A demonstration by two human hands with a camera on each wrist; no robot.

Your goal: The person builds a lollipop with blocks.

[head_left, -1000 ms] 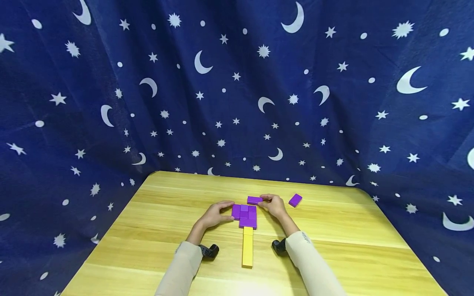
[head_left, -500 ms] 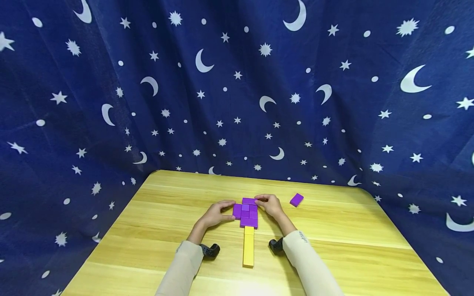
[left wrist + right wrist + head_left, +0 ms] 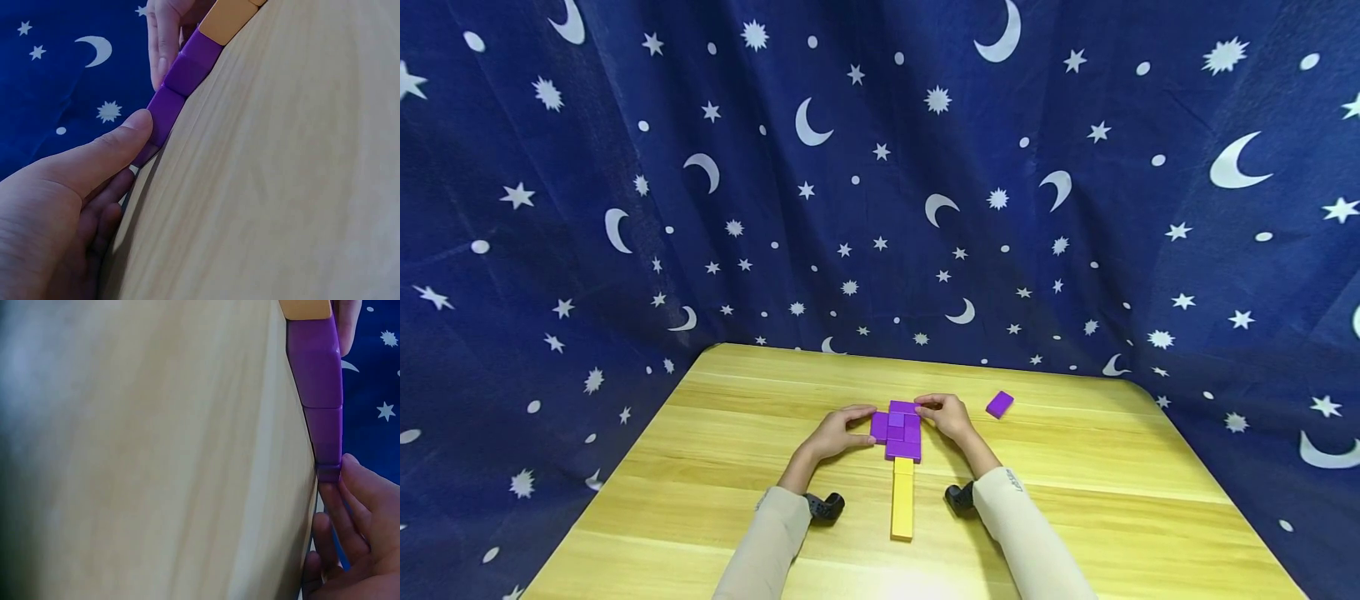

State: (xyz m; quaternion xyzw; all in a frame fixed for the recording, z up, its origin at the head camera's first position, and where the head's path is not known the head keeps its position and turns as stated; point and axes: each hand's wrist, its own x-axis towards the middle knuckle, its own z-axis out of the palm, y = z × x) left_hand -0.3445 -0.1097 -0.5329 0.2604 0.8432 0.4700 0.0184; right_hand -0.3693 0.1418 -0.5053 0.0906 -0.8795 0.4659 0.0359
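Several purple blocks lie flat and close together in a cluster near the table's middle. My left hand [image 3: 835, 432] spans the left purple block [image 3: 879, 427], thumb at its near end and fingers at its far end. In the left wrist view its thumb touches a purple side. My right hand [image 3: 951, 417] pinches the right end of the far purple block [image 3: 902, 407], which lies across the top of the cluster. A small purple block [image 3: 897, 420] sits in the middle. Below the cluster, a yellow strip of blocks [image 3: 902, 504] runs toward me.
One loose purple block [image 3: 1000, 405] lies to the right of my right hand on the wooden table [image 3: 700, 475]. A dark blue curtain [image 3: 880, 183] with moons and stars hangs behind the table. Black wrist devices [image 3: 825, 508] sit at both cuffs.
My right hand has slid the far purple block left and against the cluster's top, and then stays there. The left hand holds its place beside the left block.
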